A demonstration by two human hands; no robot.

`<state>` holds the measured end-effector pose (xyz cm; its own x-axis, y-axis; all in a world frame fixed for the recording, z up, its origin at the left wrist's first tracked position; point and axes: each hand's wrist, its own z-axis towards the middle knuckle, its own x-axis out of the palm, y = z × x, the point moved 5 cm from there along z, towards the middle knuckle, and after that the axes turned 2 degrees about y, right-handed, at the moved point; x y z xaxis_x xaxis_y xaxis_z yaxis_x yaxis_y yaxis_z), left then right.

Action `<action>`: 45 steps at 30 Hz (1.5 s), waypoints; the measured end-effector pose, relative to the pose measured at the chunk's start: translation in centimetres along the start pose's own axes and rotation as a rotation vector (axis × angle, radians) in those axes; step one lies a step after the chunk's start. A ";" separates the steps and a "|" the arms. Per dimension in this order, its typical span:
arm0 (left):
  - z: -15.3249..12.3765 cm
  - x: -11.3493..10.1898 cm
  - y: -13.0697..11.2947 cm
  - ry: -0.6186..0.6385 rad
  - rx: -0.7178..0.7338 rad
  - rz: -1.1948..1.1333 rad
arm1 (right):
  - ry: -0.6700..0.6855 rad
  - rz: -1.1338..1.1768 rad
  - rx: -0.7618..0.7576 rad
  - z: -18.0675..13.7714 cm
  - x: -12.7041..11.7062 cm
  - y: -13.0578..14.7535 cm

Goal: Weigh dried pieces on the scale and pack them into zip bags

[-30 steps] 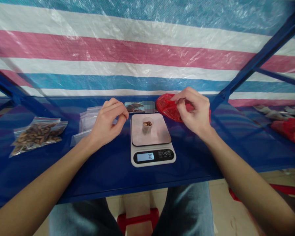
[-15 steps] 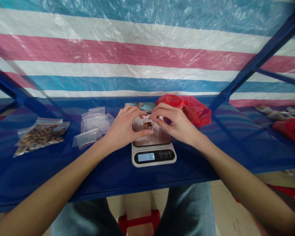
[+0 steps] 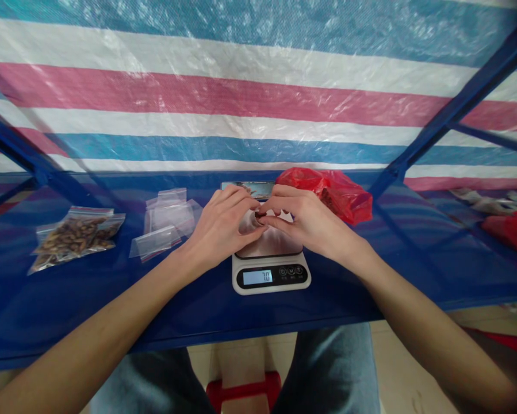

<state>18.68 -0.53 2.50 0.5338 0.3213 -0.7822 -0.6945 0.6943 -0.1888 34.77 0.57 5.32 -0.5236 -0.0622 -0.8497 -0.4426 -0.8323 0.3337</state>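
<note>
A digital kitchen scale (image 3: 272, 281) reads 7.0. Low over its plate, my left hand (image 3: 230, 221) curves with thumb and index finger apart, around the left side of a small heap of dried brown pieces (image 3: 259, 217). These seem to lie in a small round dish, mostly covered by fingers. From the right, my right hand (image 3: 303, 218) has thumb and fingertips pinched together at the heap, on what looks like a brown piece. Whether my left fingers touch the dish, I cannot tell.
Clear zip bags (image 3: 167, 218) lie left of the scale on the blue shelf (image 3: 189, 313). Farther left is a zip bag filled with dried brown pieces (image 3: 77, 237). A red plastic bag (image 3: 342, 192) sits behind right, beside a phone-like dark rectangle (image 3: 262, 189). Striped sheeting (image 3: 223, 98) hangs behind.
My right fingertips have come down to the brown pieces and closed together. My left fingers have drawn in slightly. The scale still reads 7.0.
</note>
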 end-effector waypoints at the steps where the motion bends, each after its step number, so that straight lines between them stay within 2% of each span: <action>1: 0.0 0.1 -0.1 0.005 0.017 0.015 | 0.012 0.009 -0.002 0.0 -0.1 0.0; 4: -0.1 0.4 -0.5 0.015 0.069 0.064 | 0.054 -0.056 -0.005 0.0 0.0 0.2; 8: -0.2 0.4 -0.4 0.009 0.097 0.107 | 0.075 -0.324 -0.019 0.0 0.5 0.9; 12: -0.2 0.3 -0.3 0.028 0.102 0.116 | 0.087 -0.431 -0.120 0.2 1.0 1.6; 20: -0.1 0.2 -0.5 0.026 0.105 0.139 | 0.089 -0.209 -0.232 0.2 0.4 0.1; 37: 0.0 -0.7 -0.8 -0.035 0.135 0.122 | -0.169 0.104 -0.222 0.0 0.0 -0.8; 45: -0.3 -0.2 -0.5 0.014 0.155 0.090 | -0.082 0.063 -0.228 0.0 0.2 -0.4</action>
<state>18.78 -1.12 2.62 0.4653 0.3785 -0.8002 -0.6560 0.7543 -0.0247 34.87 0.90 5.01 -0.6064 -0.0805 -0.7910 -0.2365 -0.9316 0.2761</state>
